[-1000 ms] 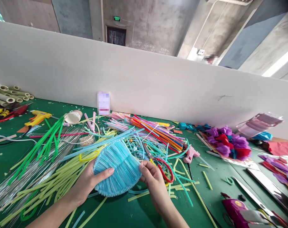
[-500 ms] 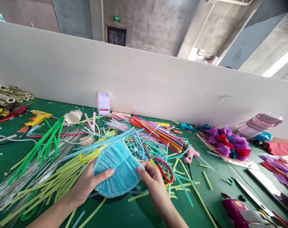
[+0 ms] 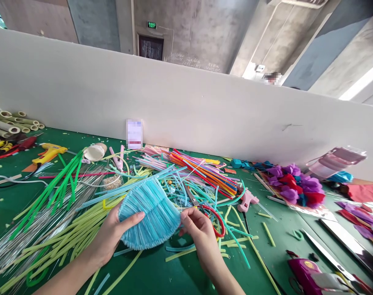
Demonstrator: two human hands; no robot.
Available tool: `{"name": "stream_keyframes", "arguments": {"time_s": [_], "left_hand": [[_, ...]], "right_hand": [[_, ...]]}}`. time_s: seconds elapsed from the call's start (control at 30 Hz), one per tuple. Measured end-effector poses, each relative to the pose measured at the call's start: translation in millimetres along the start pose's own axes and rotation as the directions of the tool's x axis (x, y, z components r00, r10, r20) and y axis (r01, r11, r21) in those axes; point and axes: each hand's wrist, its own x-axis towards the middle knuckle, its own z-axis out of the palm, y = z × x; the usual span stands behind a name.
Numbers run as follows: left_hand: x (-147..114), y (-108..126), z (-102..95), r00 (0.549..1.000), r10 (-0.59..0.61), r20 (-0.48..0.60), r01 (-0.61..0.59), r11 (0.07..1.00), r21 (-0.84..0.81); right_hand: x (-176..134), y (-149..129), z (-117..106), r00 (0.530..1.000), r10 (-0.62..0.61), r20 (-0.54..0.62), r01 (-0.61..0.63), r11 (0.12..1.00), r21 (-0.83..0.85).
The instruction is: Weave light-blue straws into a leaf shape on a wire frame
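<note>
A rounded, shell-like piece of blue pipe cleaners (image 3: 151,217), laid side by side in ribs, is held up in front of me. My left hand (image 3: 114,231) grips its left side, thumb across the front and the other fingers hidden behind. At the right edge my right hand (image 3: 197,227) pinches what looks like a thin pale strand beside the piece; the strand's far end cannot be made out. Red-handled scissors (image 3: 218,221) lie just behind that hand, partly covered by it. Loose yellow-green pipe cleaners (image 3: 72,229) spread under and around my left forearm.
A yellow glue gun (image 3: 49,153) lies at left, a pink one (image 3: 247,200) at right. Red and orange pipe cleaners (image 3: 207,174) are heaped behind the blue piece. Large scissors (image 3: 326,254) and purple and red petals (image 3: 293,184) lie at right. A white partition (image 3: 186,106) closes the back.
The blue piece has shifted slightly left and up with my left hand. My right fingers have come a little away from its right edge, still pinched.
</note>
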Motion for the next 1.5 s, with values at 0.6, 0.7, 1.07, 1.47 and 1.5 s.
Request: {"name": "stream_keyframes", "arguments": {"time_s": [0.6,0.7,1.07,1.47,1.5], "left_hand": [[5,3,-5.4,0.999,-0.036,-0.034,0.035,0.999,-0.029],[9,6,-5.2,0.988,-0.084,-0.127,0.072,0.993,-0.097],[9,2,-7.7,0.993,-0.114,0.006,0.109,0.936,-0.334],[12,15,-11.2,0.964,-0.202,-0.175,0.124,0.919,-0.375],[12,15,-10.5,0.962,-0.211,-0.173,0.135,0.919,-0.37]], "right_hand": [[-1,4,1,0.992,0.078,0.097,-0.076,0.997,-0.029],[-2,7,6,0.984,0.112,0.137,-0.11,0.994,-0.018],[-12,12,15,0.977,0.032,0.21,0.028,0.961,-0.275],[13,5,-60,0.952,-0.307,-0.008,0.028,0.111,-0.993],[13,6,-63,0.963,-0.267,-0.015,0.021,0.131,-0.991]]}}
